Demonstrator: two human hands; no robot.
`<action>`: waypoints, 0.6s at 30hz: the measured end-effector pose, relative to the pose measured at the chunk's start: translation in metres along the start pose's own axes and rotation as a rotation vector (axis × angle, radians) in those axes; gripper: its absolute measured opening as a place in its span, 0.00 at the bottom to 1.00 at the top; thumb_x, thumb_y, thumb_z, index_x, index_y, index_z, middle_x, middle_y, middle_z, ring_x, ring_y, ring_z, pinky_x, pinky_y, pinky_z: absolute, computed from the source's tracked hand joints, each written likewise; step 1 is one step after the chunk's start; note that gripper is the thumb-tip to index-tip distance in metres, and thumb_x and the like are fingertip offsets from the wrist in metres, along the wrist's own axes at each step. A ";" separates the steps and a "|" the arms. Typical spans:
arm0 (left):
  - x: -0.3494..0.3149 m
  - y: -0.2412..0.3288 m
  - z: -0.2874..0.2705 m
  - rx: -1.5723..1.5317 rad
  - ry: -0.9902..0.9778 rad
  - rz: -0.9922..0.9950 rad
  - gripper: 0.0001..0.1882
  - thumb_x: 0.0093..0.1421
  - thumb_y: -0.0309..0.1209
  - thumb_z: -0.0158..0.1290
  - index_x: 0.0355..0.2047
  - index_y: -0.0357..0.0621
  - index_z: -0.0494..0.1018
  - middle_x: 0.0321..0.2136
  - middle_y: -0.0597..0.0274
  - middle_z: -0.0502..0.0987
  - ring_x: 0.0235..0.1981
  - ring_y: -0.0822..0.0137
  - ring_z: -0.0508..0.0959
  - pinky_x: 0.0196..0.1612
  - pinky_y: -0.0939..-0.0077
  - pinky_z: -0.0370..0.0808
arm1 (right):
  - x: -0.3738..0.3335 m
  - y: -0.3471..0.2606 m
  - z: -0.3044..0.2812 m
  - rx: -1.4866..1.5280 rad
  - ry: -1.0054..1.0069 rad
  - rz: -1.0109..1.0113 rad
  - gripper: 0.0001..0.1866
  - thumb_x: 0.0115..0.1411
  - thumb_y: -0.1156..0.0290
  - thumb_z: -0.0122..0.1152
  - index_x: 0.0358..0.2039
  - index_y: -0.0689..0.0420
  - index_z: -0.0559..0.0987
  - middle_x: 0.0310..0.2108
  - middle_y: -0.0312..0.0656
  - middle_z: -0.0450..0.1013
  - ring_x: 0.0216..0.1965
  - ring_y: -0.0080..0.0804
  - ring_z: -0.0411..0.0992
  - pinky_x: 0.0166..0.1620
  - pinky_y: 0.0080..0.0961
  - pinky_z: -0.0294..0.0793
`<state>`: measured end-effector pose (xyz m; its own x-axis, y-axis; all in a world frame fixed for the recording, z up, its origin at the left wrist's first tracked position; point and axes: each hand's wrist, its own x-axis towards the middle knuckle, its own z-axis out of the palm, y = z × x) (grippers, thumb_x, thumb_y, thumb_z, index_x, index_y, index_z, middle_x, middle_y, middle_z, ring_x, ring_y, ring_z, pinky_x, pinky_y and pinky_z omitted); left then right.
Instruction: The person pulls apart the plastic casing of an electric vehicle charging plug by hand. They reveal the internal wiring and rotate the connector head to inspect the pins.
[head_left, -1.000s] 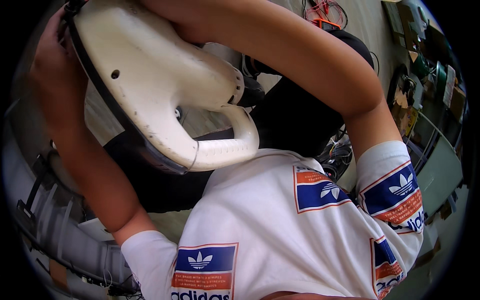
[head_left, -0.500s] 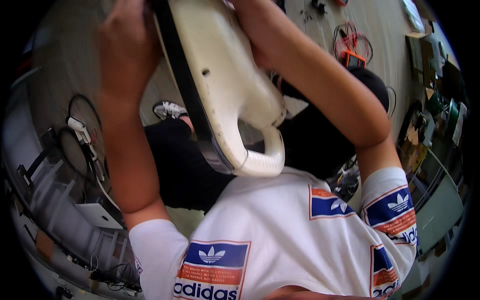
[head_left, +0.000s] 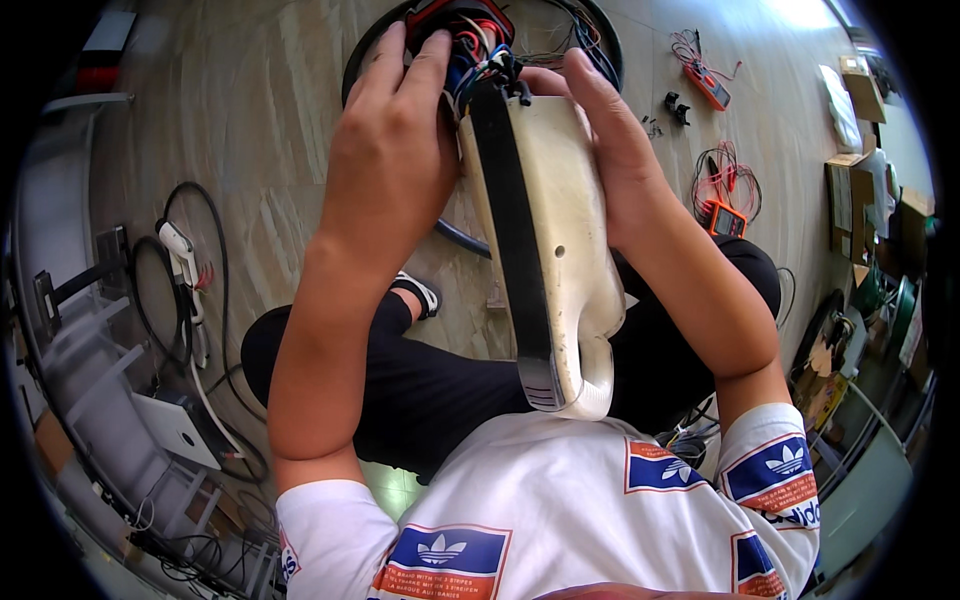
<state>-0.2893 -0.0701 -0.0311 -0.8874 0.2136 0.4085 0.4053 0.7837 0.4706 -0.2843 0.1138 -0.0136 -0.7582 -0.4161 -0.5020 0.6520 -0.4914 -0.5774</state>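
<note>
A cream plastic housing (head_left: 560,180) with a black strip along its left side is held up before me, its loop handle (head_left: 598,380) toward my body. From its far end come several coloured wires (head_left: 490,65), running to a black-and-red end piece (head_left: 435,15). My left hand (head_left: 390,160) is closed against the housing's left side, its fingers reaching forward to the end piece; its thumb is hidden. My right hand (head_left: 625,165) grips the housing's right side, thumb forward and the other fingers mostly behind it.
A thick black cable (head_left: 615,50) loops on the floor beyond the housing. Two orange meters with leads, one a multimeter (head_left: 725,218), lie at right near a small black part (head_left: 677,108). At left are a white cabled connector (head_left: 178,250) and a white box (head_left: 178,430). Cardboard boxes (head_left: 848,210) stand far right.
The housing has come lower and to the right and has turned, bringing its wired far end and the end piece into view. Both hands moved with it.
</note>
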 end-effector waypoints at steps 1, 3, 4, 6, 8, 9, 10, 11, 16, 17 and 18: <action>-0.001 -0.001 0.000 0.015 0.000 0.001 0.26 0.56 0.24 0.56 0.57 0.34 0.72 0.57 0.30 0.69 0.53 0.36 0.74 0.58 0.56 0.72 | 0.000 0.001 0.002 0.001 0.011 -0.001 0.29 0.63 0.39 0.56 0.50 0.52 0.76 0.38 0.37 0.79 0.37 0.25 0.79 0.42 0.28 0.80; 0.000 0.002 0.000 0.048 0.008 0.019 0.25 0.56 0.23 0.56 0.56 0.34 0.72 0.56 0.30 0.70 0.52 0.38 0.75 0.56 0.57 0.73 | -0.001 -0.001 0.000 -0.004 0.012 -0.012 0.30 0.63 0.38 0.56 0.50 0.52 0.75 0.39 0.38 0.79 0.37 0.26 0.79 0.43 0.28 0.80; 0.000 0.003 0.000 0.065 0.012 0.028 0.25 0.55 0.23 0.57 0.56 0.34 0.72 0.55 0.31 0.71 0.51 0.39 0.76 0.55 0.58 0.74 | -0.001 -0.002 -0.002 -0.015 0.006 -0.020 0.31 0.63 0.38 0.56 0.50 0.53 0.75 0.39 0.38 0.79 0.37 0.26 0.79 0.43 0.28 0.80; 0.003 0.009 -0.002 0.062 0.004 0.020 0.25 0.57 0.20 0.54 0.57 0.35 0.71 0.57 0.35 0.71 0.52 0.39 0.76 0.55 0.57 0.74 | 0.000 -0.002 -0.001 -0.030 0.016 -0.031 0.31 0.63 0.38 0.56 0.50 0.53 0.75 0.39 0.39 0.79 0.37 0.28 0.79 0.42 0.28 0.81; 0.004 0.010 -0.003 0.048 0.006 0.019 0.25 0.58 0.18 0.53 0.58 0.35 0.70 0.58 0.37 0.71 0.53 0.39 0.75 0.55 0.57 0.74 | 0.001 -0.002 0.000 -0.015 0.008 -0.037 0.31 0.62 0.38 0.56 0.49 0.53 0.75 0.39 0.39 0.79 0.37 0.28 0.80 0.42 0.28 0.81; 0.004 0.009 -0.002 0.035 0.011 0.022 0.25 0.58 0.18 0.53 0.58 0.34 0.70 0.58 0.37 0.71 0.53 0.39 0.75 0.55 0.57 0.74 | 0.001 -0.002 0.000 -0.007 0.005 -0.040 0.31 0.62 0.37 0.56 0.49 0.53 0.75 0.39 0.39 0.79 0.37 0.28 0.80 0.41 0.28 0.82; 0.003 0.008 -0.002 0.022 0.017 0.025 0.25 0.58 0.18 0.53 0.58 0.34 0.70 0.57 0.37 0.71 0.53 0.38 0.75 0.55 0.57 0.74 | 0.001 -0.003 0.000 -0.004 0.001 -0.037 0.31 0.62 0.38 0.56 0.49 0.53 0.75 0.38 0.39 0.79 0.37 0.28 0.80 0.41 0.28 0.82; 0.004 0.007 -0.002 0.026 0.015 0.032 0.25 0.58 0.18 0.52 0.58 0.34 0.70 0.57 0.37 0.71 0.53 0.38 0.75 0.55 0.57 0.74 | 0.001 -0.003 -0.001 0.000 -0.002 -0.034 0.31 0.62 0.38 0.57 0.48 0.54 0.75 0.38 0.39 0.79 0.36 0.28 0.80 0.41 0.28 0.82; 0.004 0.006 -0.004 0.041 0.020 0.039 0.25 0.57 0.17 0.51 0.58 0.34 0.70 0.56 0.36 0.71 0.52 0.37 0.75 0.55 0.56 0.73 | 0.002 -0.004 -0.002 0.017 -0.026 -0.033 0.30 0.62 0.38 0.56 0.47 0.54 0.75 0.37 0.40 0.80 0.35 0.29 0.81 0.40 0.28 0.83; 0.004 0.006 -0.004 0.041 0.029 0.049 0.25 0.57 0.17 0.51 0.58 0.34 0.70 0.56 0.36 0.72 0.52 0.38 0.76 0.55 0.57 0.74 | 0.002 -0.004 -0.003 0.022 -0.028 -0.032 0.31 0.62 0.38 0.56 0.47 0.54 0.76 0.37 0.40 0.80 0.35 0.29 0.81 0.40 0.28 0.83; 0.005 0.005 -0.003 0.041 0.037 0.059 0.25 0.57 0.17 0.52 0.57 0.34 0.71 0.56 0.37 0.72 0.51 0.40 0.77 0.54 0.58 0.75 | 0.002 -0.005 -0.004 0.027 -0.031 -0.033 0.31 0.62 0.37 0.56 0.47 0.54 0.76 0.37 0.41 0.80 0.35 0.29 0.81 0.40 0.28 0.83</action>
<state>-0.2910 -0.0668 -0.0243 -0.8531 0.2393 0.4636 0.4468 0.7939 0.4124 -0.2891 0.1185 -0.0143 -0.7792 -0.4227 -0.4628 0.6268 -0.5254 -0.5754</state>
